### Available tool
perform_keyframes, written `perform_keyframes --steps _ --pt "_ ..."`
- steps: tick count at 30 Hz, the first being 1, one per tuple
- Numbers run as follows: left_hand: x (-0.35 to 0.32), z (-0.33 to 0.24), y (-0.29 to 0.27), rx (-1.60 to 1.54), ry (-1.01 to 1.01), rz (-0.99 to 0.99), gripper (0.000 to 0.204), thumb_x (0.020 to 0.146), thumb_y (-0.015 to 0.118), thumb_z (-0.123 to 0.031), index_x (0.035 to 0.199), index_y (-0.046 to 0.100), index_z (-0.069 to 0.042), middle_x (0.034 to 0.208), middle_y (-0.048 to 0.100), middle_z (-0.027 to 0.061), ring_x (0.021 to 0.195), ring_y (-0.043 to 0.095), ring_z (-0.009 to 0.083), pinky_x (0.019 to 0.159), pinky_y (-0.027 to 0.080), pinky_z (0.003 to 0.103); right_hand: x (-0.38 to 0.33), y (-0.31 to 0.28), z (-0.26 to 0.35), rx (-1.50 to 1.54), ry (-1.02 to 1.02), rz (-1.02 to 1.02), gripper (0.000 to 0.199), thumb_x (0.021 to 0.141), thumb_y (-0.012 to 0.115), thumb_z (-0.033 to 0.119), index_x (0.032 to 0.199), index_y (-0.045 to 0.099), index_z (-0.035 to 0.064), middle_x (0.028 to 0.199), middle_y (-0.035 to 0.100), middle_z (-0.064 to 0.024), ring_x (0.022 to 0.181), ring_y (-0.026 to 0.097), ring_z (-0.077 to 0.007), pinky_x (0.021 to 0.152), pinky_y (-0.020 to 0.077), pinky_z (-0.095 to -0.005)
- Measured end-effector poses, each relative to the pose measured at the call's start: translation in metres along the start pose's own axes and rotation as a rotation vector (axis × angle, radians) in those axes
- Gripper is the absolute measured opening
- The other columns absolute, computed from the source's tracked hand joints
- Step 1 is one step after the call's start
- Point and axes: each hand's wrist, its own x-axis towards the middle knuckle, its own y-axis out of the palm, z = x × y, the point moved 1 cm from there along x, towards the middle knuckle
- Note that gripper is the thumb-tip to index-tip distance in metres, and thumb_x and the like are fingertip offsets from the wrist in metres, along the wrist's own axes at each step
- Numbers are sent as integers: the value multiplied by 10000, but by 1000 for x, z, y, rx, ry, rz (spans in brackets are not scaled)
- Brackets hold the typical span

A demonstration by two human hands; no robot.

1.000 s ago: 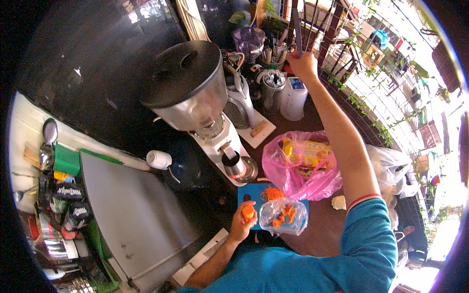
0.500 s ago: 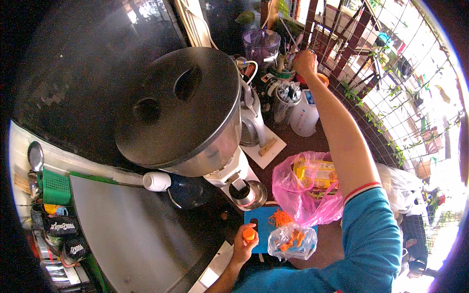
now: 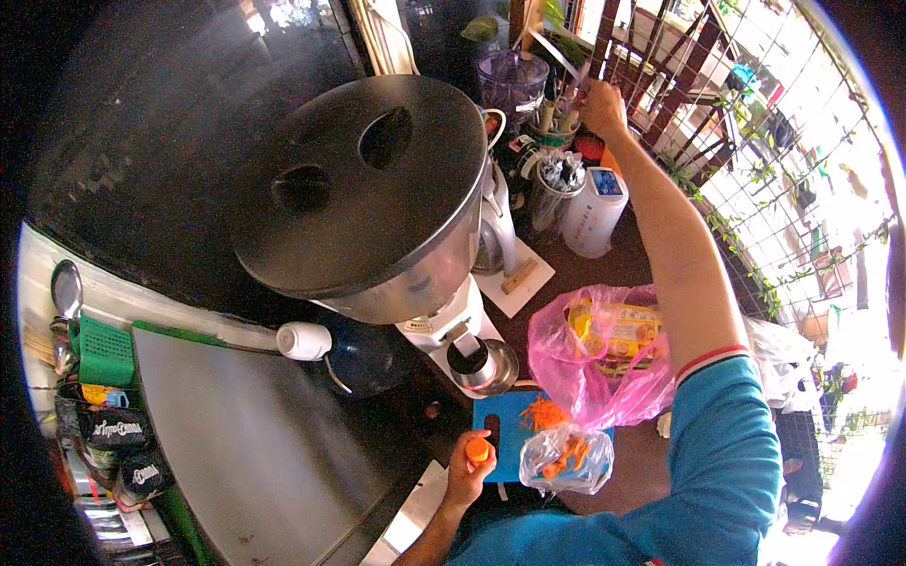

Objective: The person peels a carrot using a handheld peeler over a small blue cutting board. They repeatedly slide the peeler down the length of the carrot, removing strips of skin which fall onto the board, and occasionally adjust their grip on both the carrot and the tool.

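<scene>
At the left edge of a blue cutting board (image 3: pixel 498 415), my left hand (image 3: pixel 462 481) is closed around a piece of carrot (image 3: pixel 478 450), its cut orange end facing up. Shredded carrot (image 3: pixel 543 413) lies on the board. Beside it, a clear plastic bag (image 3: pixel 566 459) has carrot peelings or pieces in it. My right arm reaches to the far side, where my right hand (image 3: pixel 604 106) grips what looks like a knife (image 3: pixel 557 54), its pale blade pointing up and left. The hand is just above a utensil holder (image 3: pixel 555 135); its fingers partly hide the handle.
A large dark-lidded dispenser (image 3: pixel 368 189) stands left of centre. A pink plastic bag (image 3: pixel 557 363) with a yellow package lies beneath my right arm. A white container (image 3: pixel 595 222) and a clear blender jar (image 3: pixel 512 80) stand farther back. Wire mesh (image 3: pixel 755 179) borders the right.
My right hand has risen slightly, lifting the knife so more of its blade shows above the holder. My left hand still holds the carrot. The whole view has shifted a little.
</scene>
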Motion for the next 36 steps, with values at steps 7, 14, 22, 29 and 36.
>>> perform_keyframes --steps 7,14,22,29,36 --pt "-13 4 -1 23 16 -11 445 825 615 24 1238 477 -68 846 555 10 721 510 83 655 427 222 -2 -105 56 56 -280 -87 238 762 751 229 837 653 26 737 683 -123 710 681 -253 671 523 -386" --pt "-24 -1 10 21 66 68 435 837 617 6 1243 481 -74 848 553 8 709 509 80 633 431 217 -8 -184 53 411 -321 -287 274 725 838 213 729 629 36 685 635 -18 618 535 -69 569 448 -260" --pt "-41 -3 18 71 117 112 430 842 595 34 1243 482 -76 848 557 14 682 512 83 598 435 218 -44 -226 63 508 -141 -212 271 731 838 190 707 621 30 664 636 -15 614 560 -67 559 453 -249" --pt "-58 5 10 107 115 39 444 818 584 46 1232 485 -79 826 557 20 648 512 84 563 428 217 -45 -177 56 421 -138 -299 60 752 716 50 749 657 42 716 679 -56 629 599 -140 643 500 -305" --pt "-57 6 10 86 87 -57 452 806 595 36 1229 485 -80 822 562 23 647 521 89 545 426 219 -33 -112 48 553 -116 -137 186 752 741 198 741 627 51 664 647 -104 595 638 -201 595 491 -355"
